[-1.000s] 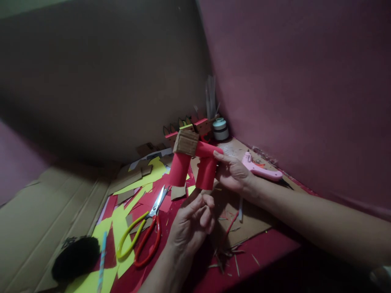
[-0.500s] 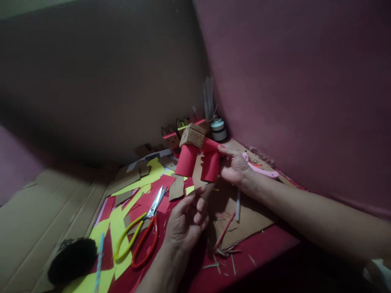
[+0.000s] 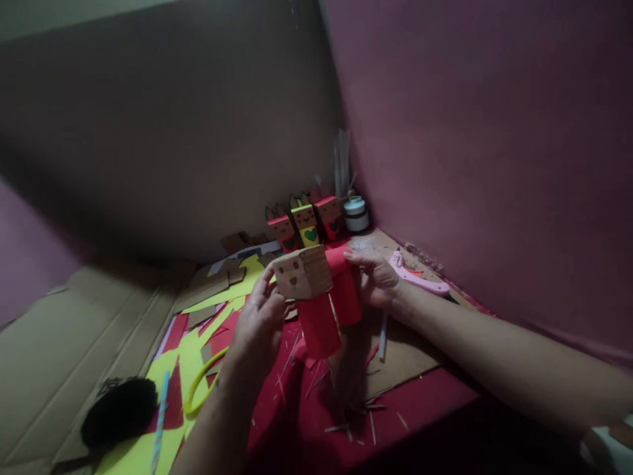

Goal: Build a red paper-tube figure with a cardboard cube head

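Note:
Between my hands is a cardboard animal figure (image 3: pixel 319 330) with a box-shaped head (image 3: pixel 291 276) showing a drawn face, and red paper tubes below like legs. My right hand (image 3: pixel 376 280) grips the red back part, thumb on top. My left hand (image 3: pixel 260 316) has its fingers at the side of the cardboard head; some of them are hidden behind it. The figure is held above the table. Beneath my left forearm lies a pair of scissors, of which only the yellow handle (image 3: pixel 202 388) shows.
Small cardboard figures with pointed ears (image 3: pixel 304 216) stand at the back beside a pale jar (image 3: pixel 356 214). A pink glue gun (image 3: pixel 420 280) lies at right. Yellow paper scraps (image 3: pixel 190 363), a striped pencil (image 3: pixel 161 415) and a black fuzzy object (image 3: pixel 119 412) are at left.
The figure has come nearer to me and lower, its face turned toward the left. My left hand has risen from below it to take hold of the head; my right hand keeps its grip.

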Demonstrator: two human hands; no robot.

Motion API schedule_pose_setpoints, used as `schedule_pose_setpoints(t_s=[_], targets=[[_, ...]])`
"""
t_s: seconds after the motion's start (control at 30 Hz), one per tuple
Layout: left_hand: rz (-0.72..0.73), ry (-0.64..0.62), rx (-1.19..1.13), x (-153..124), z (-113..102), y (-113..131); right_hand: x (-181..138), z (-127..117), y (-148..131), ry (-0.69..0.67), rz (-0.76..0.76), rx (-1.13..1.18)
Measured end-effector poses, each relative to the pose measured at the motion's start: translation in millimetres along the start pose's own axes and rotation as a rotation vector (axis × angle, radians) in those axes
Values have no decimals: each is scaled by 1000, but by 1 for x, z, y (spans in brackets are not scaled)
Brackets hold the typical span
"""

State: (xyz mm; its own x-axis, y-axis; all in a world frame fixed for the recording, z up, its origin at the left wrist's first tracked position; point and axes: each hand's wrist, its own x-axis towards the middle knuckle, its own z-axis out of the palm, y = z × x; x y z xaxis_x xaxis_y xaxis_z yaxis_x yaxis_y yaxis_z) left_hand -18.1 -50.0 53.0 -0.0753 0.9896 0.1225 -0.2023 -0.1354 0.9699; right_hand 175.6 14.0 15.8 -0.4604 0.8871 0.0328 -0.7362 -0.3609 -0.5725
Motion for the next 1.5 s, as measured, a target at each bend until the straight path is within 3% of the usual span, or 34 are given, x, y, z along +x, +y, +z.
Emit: schedule_pose_setpoints(t_s=[0.17,0.33,0.6,0.77,0.97,1.23,1.5], targets=[[131,5,336,-19,22,26,0,3,2,-89,-155,-181],[244,44,387,-3,20,32,7,-2,-8,79,-302,-211],[497,275,468,49,27,-15,11,-8,-25,272,-508,-268],[566,234,474,68,34,-45,13,-9,-21,246,-495,-344],[514,187,537,70,35,-64,9,-8,-15,174,-452,-484],[407,110,464,60,31,-64,10,-14,-1,22,-317,-626],[167,-14,323,44,26,-58,11,-18,2,47,-245,-636]])
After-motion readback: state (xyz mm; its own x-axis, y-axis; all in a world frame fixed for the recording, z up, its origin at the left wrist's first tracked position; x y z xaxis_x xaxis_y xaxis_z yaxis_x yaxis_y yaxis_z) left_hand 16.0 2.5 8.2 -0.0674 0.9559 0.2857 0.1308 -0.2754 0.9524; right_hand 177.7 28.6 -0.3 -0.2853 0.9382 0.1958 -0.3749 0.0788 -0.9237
